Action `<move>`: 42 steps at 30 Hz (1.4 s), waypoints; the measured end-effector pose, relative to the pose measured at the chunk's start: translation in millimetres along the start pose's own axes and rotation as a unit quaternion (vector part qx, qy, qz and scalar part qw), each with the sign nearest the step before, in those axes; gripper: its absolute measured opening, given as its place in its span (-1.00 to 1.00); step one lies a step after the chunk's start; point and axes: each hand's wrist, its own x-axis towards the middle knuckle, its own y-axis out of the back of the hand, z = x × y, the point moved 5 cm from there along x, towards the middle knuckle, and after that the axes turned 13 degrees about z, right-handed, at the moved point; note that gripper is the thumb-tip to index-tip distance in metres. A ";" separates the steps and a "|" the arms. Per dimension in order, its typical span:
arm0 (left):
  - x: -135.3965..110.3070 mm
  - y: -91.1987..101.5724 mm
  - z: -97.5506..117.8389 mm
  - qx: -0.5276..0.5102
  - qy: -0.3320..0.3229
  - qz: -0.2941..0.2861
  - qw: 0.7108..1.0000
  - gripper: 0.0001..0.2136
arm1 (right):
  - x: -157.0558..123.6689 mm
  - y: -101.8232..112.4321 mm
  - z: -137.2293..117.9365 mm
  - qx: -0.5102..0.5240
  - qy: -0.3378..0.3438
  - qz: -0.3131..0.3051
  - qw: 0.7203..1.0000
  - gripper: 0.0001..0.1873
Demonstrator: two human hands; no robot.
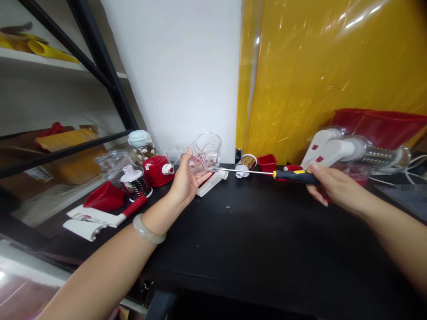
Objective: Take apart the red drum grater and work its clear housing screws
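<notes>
The left hand [187, 178] is closed around a clear plastic grater housing [199, 156], thumb on the near side and fingers reaching under it, holding it above the black table [253, 240]. The right hand [328, 186] is clamped around the butt end of a screwdriver [296, 176] with a black-and-yellow handle.

The screwdriver's long axis runs almost level across the view, its shaft pointing left from the right hand to the lower right edge of the housing. The tip seems to meet that edge; whether it is seated inside or just in front cannot be told. The housing's long axis also lies roughly left to right, with a round rim toward the screwdriver. The left hand is directly at the housing, while the right hand is well apart from it, a screwdriver's length away. Behind the left hand, a white plastic arm [210, 184] lies on the table; a perforated grater drum [247, 163] sits beyond the shaft.

No brand can be read on the screwdriver handle. A pale label [39, 173] on the cardboard box [68, 165] at far left carries print too small to make out.
</notes>
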 end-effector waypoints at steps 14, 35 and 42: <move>-0.9 -1.0 3.3 -0.010 -0.016 0.009 1.000 -0.52 | 1.3 -4.4 1.2 0.048 0.000 0.001 0.999 -0.46; -2.9 -0.7 1.5 -0.016 -0.020 0.010 1.000 -0.60 | 4.6 -5.5 9.6 0.010 -0.036 0.043 0.998 -0.40; -1.7 0.3 1.8 -0.011 -0.015 0.020 1.000 -0.53 | -1.8 -10.2 -1.4 0.145 -0.017 -0.001 0.989 -0.45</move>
